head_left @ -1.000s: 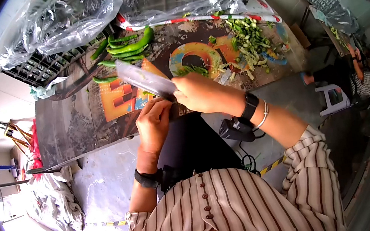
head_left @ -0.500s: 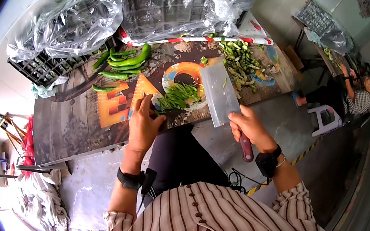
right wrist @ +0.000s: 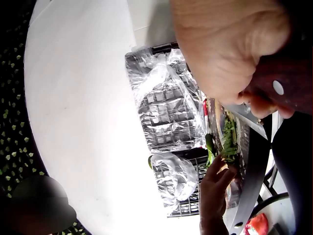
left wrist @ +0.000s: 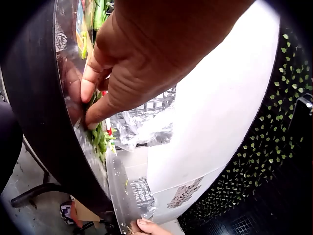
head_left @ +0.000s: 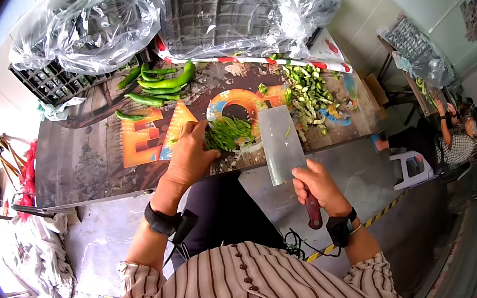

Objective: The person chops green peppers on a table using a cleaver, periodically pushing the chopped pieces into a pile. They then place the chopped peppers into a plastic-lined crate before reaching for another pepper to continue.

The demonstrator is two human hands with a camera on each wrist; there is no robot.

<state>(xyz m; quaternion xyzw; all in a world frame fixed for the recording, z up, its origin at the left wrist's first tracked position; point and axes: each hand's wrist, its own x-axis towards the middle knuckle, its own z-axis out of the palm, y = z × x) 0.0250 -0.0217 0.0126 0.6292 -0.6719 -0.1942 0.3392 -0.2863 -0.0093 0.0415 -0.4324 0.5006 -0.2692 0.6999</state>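
Note:
My right hand [head_left: 321, 187] grips the dark red handle [head_left: 313, 211] of a cleaver [head_left: 281, 143]. Its broad blade points away from me, overlapping the table's front edge in the head view. On the table [head_left: 81, 164], a small heap of sliced green peppers [head_left: 230, 131] lies left of the blade. My left hand [head_left: 187, 159] reaches down at the heap's left end, thumb apart from the fingers. In the left wrist view, the left fingertips [left wrist: 93, 122] are right at the green pieces. Several whole green peppers [head_left: 167, 85] lie farther back.
Chopped peppers [head_left: 309, 94] are spread on the table's right side. Behind it stand black crates [head_left: 61, 82] with clear plastic [head_left: 221, 15] over them. At far right, another person [head_left: 451, 136] sits by a white stool [head_left: 413, 168].
A second ago the cleaver crossed above the left hand, blade pointing left. It has swung right of the sliced heap, then slightly nearer me. The left hand has moved to the heap's left end.

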